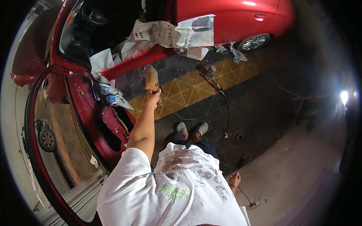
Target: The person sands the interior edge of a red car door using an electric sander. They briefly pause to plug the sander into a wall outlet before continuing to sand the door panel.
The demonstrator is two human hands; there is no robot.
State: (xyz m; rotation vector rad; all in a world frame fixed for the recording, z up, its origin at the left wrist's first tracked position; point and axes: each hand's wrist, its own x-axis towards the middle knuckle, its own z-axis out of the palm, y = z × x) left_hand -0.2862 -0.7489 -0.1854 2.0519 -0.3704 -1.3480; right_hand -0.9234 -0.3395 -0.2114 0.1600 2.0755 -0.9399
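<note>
Stretched out ahead, my left hand (153, 97) is closed around the handle of a yellow pistol-grip power tool (152, 78). The tool's body points away from me toward the red car's open doorway, apart from the sill. A cord trails from it across the floor mats. My right hand (234, 180) hangs low beside my body with its fingers curled; whether anything is in it I cannot make out. A thin cable (246, 195) runs close below that hand to a small socket or plug (253, 206) on the floor. Newspaper sheets (162, 33) cover the car's sill.
The red car door (96, 116) stands open at my left, its inner panel bare. A dark tool (210, 72) with a hose (227, 109) lies on the black and yellow floor mats (188, 90). A bright lamp (344, 96) shines at far right.
</note>
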